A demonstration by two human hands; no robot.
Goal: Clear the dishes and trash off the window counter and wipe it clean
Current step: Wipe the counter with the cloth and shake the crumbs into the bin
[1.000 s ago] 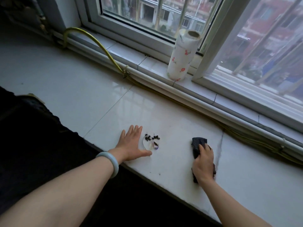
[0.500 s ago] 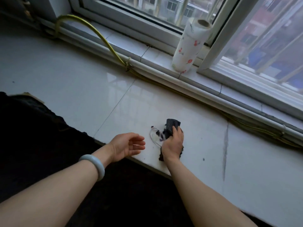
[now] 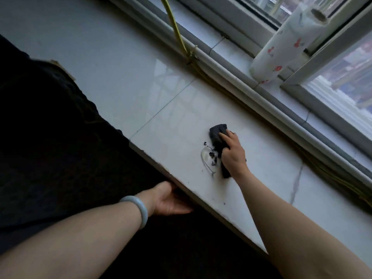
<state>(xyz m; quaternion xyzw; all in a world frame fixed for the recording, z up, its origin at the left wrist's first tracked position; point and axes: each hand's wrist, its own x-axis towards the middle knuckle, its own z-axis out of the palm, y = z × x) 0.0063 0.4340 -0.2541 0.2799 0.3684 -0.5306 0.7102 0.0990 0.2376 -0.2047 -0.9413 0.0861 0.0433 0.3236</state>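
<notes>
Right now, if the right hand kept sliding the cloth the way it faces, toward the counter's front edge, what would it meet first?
The right hand presses the dark cloth flat; the small dark crumbs and clear plastic scrap lie directly beside it, so probably those, then the edge above the cupped left hand.

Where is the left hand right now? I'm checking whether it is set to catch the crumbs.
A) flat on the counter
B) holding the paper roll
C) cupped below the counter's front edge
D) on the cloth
C: the left hand sits palm-up just under the counter edge, below the crumbs.
</notes>
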